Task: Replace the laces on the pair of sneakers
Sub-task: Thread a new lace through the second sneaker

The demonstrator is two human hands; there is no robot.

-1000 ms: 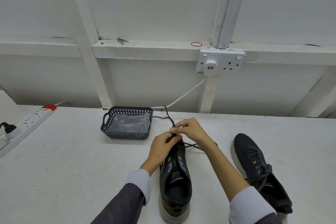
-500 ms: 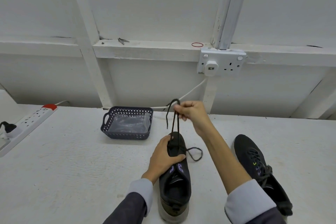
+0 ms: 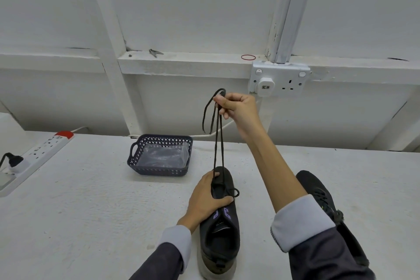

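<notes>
A black sneaker (image 3: 221, 232) with purple marks on the tongue lies on the white table, toe pointing away from me. My left hand (image 3: 205, 198) clamps it at the forefoot. My right hand (image 3: 237, 108) is raised well above the shoe and pinches a black lace (image 3: 217, 143). Two strands of the lace run taut down to the toe eyelets, and its free ends dangle left of the fingers. A small loop of lace pokes out at the shoe's right side. The second black sneaker (image 3: 318, 193), still laced, lies to the right, partly hidden behind my right forearm.
A dark perforated basket (image 3: 136, 154) holding a clear plastic bag stands just beyond the shoe, to the left. A white power strip (image 3: 43, 148) lies at the table's left edge. A double wall socket (image 3: 280, 82) sits behind my right hand, with a white cable below.
My right hand has risen from the shoe's toe to high above it, drawing the lace up and taut. My left hand has settled onto the forefoot and holds the shoe down.
</notes>
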